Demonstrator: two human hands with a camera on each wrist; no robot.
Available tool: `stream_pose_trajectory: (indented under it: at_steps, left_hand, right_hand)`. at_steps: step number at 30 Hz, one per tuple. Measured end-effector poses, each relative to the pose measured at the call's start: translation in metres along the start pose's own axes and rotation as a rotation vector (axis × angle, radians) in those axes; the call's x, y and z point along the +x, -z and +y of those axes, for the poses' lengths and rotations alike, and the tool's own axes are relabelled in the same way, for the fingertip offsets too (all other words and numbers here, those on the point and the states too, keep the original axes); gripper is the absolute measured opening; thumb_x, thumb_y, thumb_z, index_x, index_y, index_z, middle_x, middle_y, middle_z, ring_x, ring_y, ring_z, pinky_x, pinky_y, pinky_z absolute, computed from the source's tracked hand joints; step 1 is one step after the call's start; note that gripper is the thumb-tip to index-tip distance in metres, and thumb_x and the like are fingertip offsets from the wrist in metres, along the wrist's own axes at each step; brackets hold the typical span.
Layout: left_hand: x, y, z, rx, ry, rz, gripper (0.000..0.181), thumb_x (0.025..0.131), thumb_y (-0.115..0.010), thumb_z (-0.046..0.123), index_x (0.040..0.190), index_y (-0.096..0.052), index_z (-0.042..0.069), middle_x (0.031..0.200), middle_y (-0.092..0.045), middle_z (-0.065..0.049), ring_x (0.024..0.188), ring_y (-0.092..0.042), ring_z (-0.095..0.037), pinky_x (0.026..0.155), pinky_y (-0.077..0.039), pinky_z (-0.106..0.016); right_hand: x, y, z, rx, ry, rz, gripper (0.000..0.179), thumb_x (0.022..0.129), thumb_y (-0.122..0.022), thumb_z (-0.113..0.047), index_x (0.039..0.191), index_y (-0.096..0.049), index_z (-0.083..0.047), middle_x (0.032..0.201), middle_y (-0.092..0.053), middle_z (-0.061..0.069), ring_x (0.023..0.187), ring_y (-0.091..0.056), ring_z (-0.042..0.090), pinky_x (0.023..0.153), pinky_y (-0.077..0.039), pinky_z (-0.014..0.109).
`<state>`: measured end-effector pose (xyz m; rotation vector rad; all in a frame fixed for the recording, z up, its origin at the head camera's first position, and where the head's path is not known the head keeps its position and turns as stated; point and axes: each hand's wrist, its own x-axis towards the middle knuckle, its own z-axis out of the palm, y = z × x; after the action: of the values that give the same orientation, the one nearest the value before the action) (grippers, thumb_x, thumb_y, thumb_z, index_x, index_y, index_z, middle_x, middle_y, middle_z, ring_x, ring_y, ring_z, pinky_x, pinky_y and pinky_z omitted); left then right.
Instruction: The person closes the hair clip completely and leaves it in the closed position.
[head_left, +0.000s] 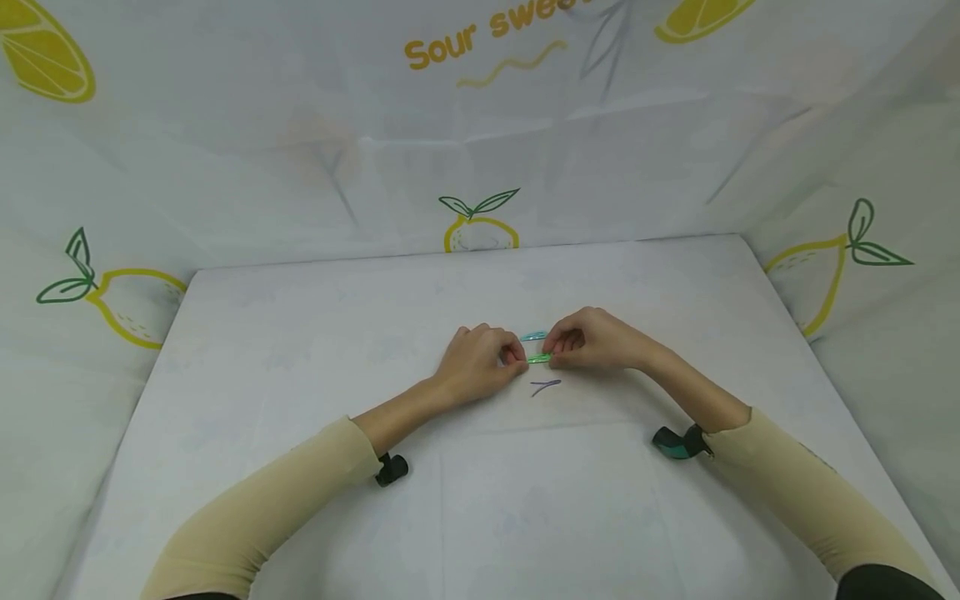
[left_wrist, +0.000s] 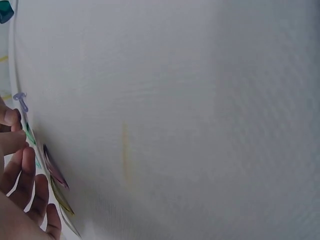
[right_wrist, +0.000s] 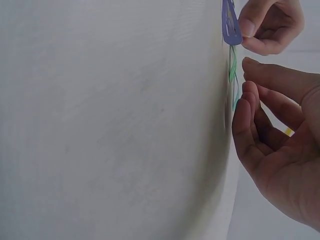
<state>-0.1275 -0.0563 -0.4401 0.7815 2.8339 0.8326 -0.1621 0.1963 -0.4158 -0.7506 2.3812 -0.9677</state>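
Observation:
In the head view both hands meet at a green snap hair clip [head_left: 539, 358] on the white table. My left hand [head_left: 480, 362] pinches its left end with thumb and index finger. My right hand [head_left: 596, 340] holds the right end between thumb and curled fingers. Just behind lies a light blue hair clip [head_left: 533, 336], partly overlapped by the right fingers. Nearer to me is a purple hair clip [head_left: 545, 385], its two arms spread in a V. Beside the left fingers, the left wrist view also shows a pinkish hair clip [left_wrist: 55, 167] and a yellow one [left_wrist: 62, 196].
A white cloth covers the table [head_left: 525, 500]. Fabric walls with printed lemons [head_left: 480, 233] stand along the back and both sides. Dark camera mounts [head_left: 678, 443] hang under the sleeve cuffs, close over the table.

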Motion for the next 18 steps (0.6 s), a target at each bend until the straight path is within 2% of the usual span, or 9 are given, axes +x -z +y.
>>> stream_pose_trajectory:
  at_steps: [10, 18]
  left_hand:
    - [-0.005, -0.001, 0.006, -0.032, -0.033, 0.009, 0.011, 0.099, -0.078, 0.032, 0.095, -0.081, 0.023, 0.089, -0.078, 0.009, 0.087, -0.061, -0.012, 0.082, -0.041, -0.033]
    - [-0.009, 0.0, 0.011, -0.058, -0.044, -0.043, 0.014, 0.094, -0.083, 0.036, 0.097, -0.081, 0.023, 0.093, -0.079, 0.011, 0.091, -0.061, -0.011, 0.089, -0.043, -0.037]
  right_hand:
    - [-0.005, 0.0, -0.005, 0.012, 0.016, -0.028, 0.01, 0.094, -0.086, -0.016, 0.102, -0.082, -0.013, 0.087, -0.074, -0.002, 0.082, -0.067, 0.015, 0.077, -0.055, 0.022]
    - [-0.01, -0.001, -0.008, 0.03, 0.012, -0.078, 0.013, 0.094, -0.085, -0.015, 0.105, -0.082, -0.011, 0.09, -0.076, -0.002, 0.083, -0.067, 0.014, 0.078, -0.056, 0.022]
